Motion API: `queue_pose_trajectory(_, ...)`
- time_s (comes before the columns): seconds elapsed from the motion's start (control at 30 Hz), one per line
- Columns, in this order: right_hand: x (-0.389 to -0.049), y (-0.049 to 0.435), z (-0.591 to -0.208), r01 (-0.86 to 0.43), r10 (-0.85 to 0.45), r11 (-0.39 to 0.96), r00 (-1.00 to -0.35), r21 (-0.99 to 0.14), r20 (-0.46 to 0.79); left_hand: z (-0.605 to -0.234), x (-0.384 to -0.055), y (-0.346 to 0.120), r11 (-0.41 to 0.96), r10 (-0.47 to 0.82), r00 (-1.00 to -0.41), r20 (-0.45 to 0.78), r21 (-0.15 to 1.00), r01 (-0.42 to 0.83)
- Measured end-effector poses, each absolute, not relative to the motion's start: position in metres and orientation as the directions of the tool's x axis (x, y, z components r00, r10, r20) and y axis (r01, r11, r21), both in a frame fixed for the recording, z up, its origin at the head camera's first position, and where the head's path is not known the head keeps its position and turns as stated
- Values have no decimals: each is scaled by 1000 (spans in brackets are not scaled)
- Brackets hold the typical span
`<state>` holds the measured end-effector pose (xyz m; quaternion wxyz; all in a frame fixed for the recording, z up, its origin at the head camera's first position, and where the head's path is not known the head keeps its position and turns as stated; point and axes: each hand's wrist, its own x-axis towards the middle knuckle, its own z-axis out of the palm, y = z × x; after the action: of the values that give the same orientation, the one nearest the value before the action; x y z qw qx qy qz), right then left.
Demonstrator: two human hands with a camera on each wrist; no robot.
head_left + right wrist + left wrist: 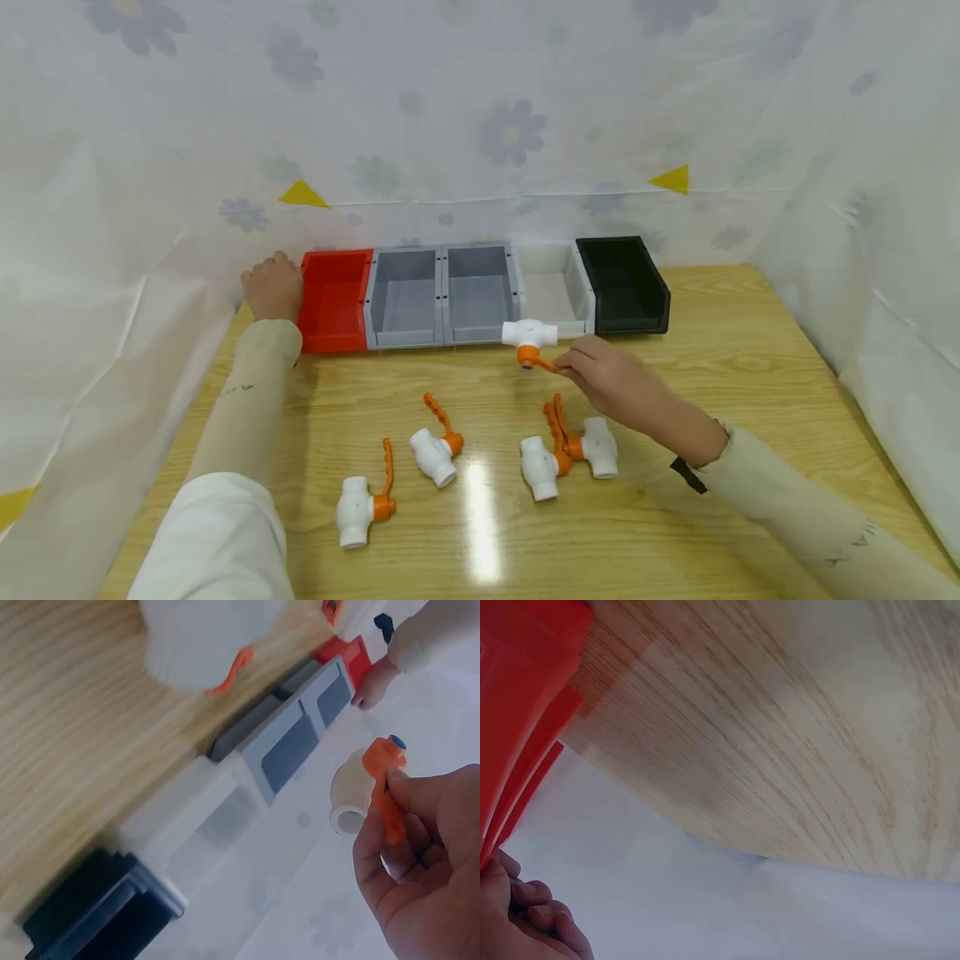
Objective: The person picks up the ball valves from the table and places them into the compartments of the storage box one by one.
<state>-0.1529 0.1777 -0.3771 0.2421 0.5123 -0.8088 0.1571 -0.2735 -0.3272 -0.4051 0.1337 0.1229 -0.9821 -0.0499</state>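
In the head view my right hand [611, 379] pinches the orange lever of a white ball valve [529, 334], holding it up in front of the white bin [555, 287]. The right wrist view shows the thumb and fingers closed on that orange lever [388, 806], the white body [350, 799] beyond it. At the far left my left hand [273, 287] is against the side of the red bin [335, 300]. Its thumb and forefinger grip the red edge [514, 802] in the left wrist view, the other fingers curled.
Two grey bins [406, 296] and a black bin [624, 283] share the row with the red and white ones. Several more ball valves lie on the wooden table [720, 358], one at the left [355, 510] and two close together at the right [538, 468]. A flowered cloth [450, 108] hangs behind.
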Motion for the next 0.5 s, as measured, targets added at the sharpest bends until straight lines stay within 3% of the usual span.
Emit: queue_pose_trajectory(0.5,-194,230,-370,-747,-558,657,-576,-107,597,-409,-277,-326,962,-264,-914,307,148,-228)
